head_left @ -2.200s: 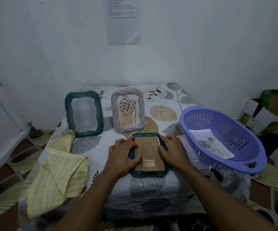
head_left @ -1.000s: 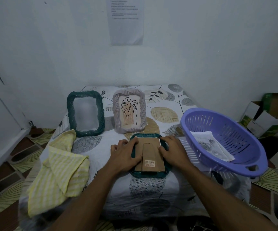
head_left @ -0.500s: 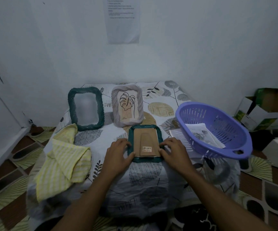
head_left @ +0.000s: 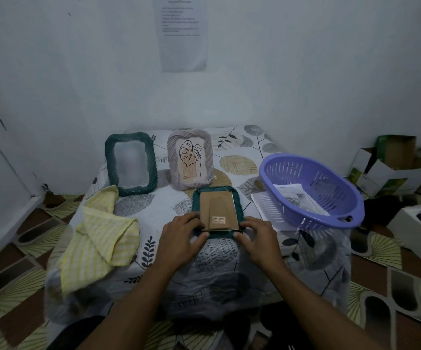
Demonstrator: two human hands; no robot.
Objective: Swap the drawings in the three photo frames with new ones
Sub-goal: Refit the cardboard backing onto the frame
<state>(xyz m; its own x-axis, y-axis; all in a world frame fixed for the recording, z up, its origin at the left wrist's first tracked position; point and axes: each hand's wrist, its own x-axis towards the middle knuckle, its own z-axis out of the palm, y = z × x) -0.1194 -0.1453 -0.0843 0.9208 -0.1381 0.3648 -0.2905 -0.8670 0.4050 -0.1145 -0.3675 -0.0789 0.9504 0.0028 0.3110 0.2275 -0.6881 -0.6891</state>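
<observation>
A green photo frame (head_left: 217,192) lies face down on the table, its brown cardboard backing (head_left: 218,210) up. My left hand (head_left: 180,237) grips the frame's near left corner, fingers curled at the edge. My right hand (head_left: 256,236) grips the near right corner in the same way. Behind, a dark green frame (head_left: 130,164) with a blurred picture stands upright, and a grey frame (head_left: 190,162) with a leaf drawing stands beside it. Loose drawings (head_left: 298,198) lie in a purple basket (head_left: 310,190) on the right.
A yellow striped cloth (head_left: 101,236) lies on the table's left part. A white sheet (head_left: 262,205) lies half under the basket. Open cardboard boxes (head_left: 391,165) stand on the floor at right. The wall rises right behind the low table (head_left: 219,269), which has a leaf-print cover.
Both hands have slid from the backing's sides down to the frame's near corners. The camera has drawn back, so the table appears further away.
</observation>
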